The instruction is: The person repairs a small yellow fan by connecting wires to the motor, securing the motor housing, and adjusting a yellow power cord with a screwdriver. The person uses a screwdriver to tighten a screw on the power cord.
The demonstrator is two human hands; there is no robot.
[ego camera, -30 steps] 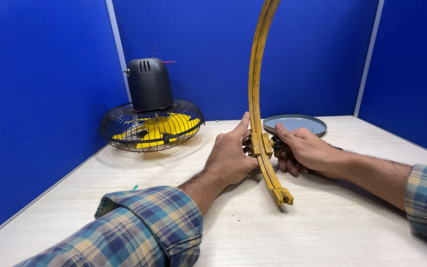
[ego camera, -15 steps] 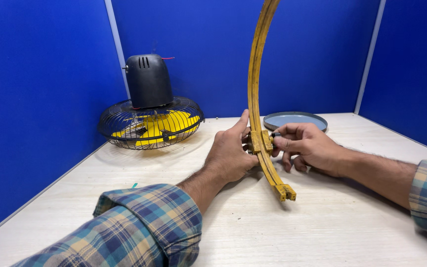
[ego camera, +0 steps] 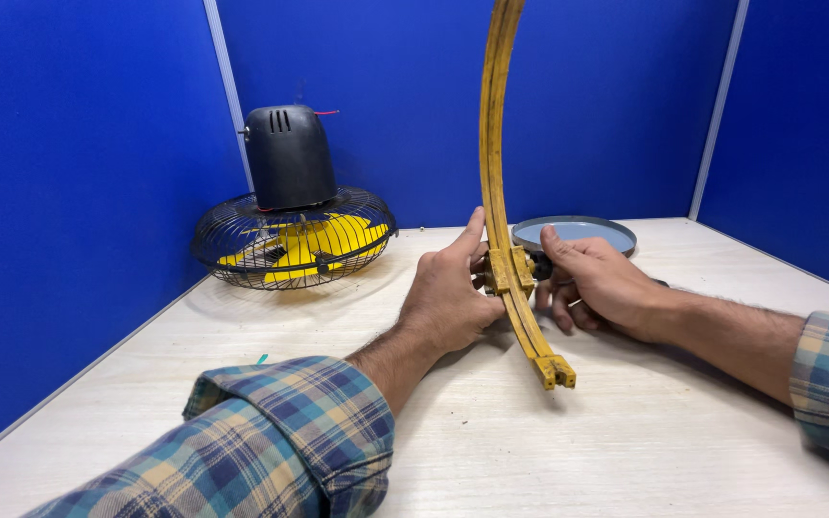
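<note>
- Head view: left hand (ego camera: 448, 297) wrapped around a curved yellow band (ego camera: 493, 153), fingers clenched on it at a boxy yellow joint (ego camera: 510, 270), thumb stretched upward along the band's near side.
- Right hand (ego camera: 602, 286) pressed to the opposite side of the same joint, fingertips pinched on a small dark knob (ego camera: 540, 268) just beside the band; lower fingers curled under, grip there hard to tell.
- Band standing upright between both sets of fingers, arching up past the top edge of view; lower end (ego camera: 556, 371) split in two, resting on the pale wooden table (ego camera: 530, 451) just below and nearer than the fingers.
- Beyond the right fingers, close behind them: round grey-blue plate (ego camera: 597, 228) lying flat.
- Well apart from the left fingers, off to their far left: black wire fan guard (ego camera: 295, 240) with yellow blades (ego camera: 323, 235) inside and a black motor housing (ego camera: 288, 158) on top.
- Plaid sleeves (ego camera: 280, 432) on both forearms; blue partition walls (ego camera: 79, 173) around the table.
</note>
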